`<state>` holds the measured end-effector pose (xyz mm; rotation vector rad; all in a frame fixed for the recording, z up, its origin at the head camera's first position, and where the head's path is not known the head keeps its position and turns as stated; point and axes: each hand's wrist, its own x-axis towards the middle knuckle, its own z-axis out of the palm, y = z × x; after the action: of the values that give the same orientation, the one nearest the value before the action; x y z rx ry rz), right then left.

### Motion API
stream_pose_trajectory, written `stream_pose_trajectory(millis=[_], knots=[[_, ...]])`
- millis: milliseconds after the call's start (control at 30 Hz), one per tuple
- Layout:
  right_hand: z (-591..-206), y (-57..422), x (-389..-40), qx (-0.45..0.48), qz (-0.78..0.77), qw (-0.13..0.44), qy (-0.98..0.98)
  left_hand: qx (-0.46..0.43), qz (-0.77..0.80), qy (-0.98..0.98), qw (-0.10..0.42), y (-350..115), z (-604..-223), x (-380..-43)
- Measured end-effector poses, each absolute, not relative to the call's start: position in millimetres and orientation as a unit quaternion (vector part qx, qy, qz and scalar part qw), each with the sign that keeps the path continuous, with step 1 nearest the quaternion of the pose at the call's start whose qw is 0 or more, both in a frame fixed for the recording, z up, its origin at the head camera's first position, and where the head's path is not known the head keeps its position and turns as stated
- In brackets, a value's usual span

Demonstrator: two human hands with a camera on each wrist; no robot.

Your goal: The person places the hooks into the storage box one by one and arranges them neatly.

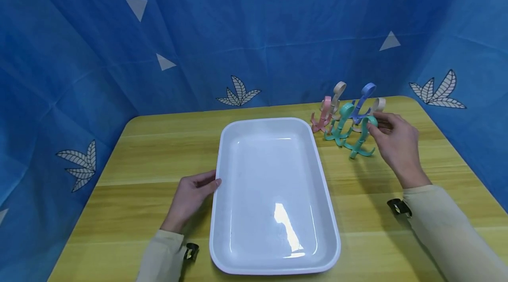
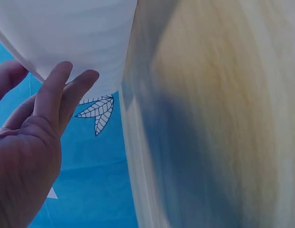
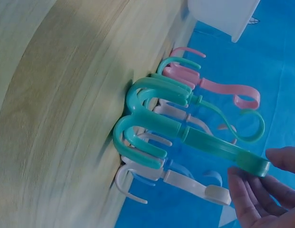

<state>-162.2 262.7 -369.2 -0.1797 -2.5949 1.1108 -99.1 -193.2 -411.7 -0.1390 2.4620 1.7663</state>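
Note:
My left hand point(image 1: 190, 198) holds the left rim of a white rectangular tray point(image 1: 274, 268), thumb on the rim and fingers against the outer wall in the left wrist view. At the right, my right hand point(image 1: 398, 147) pinches the curled top of a green multi-prong hanging hook point(image 3: 209, 143) between thumb and fingers. That hook stands upright, its prongs at the tabletop. Close behind it are a second green hook point(image 1: 337, 134), a pink hook point(image 1: 325, 112), a blue hook point(image 1: 360, 104) and whitish hooks point(image 3: 185, 184).
The tray lies lengthwise on a wood-grain table point(image 1: 158, 149), with only a light reflection inside it. A blue cloth point(image 1: 246, 21) printed with leaves and triangles hangs behind the table and along both sides.

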Motion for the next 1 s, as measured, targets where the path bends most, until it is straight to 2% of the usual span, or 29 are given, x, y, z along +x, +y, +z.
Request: stream_pose_trajectory(millis=[433, 1000], knots=[[-366, 263, -164, -0.062, 0.381, 0.163, -0.908, -0.042, 0.582, 0.81, 0.064, -194, -413, -98], [-339, 260, -144, -0.011, 0.359, 0.203, -0.911, -0.031, 0.569, 0.818, 0.084, -196, -411, -99]])
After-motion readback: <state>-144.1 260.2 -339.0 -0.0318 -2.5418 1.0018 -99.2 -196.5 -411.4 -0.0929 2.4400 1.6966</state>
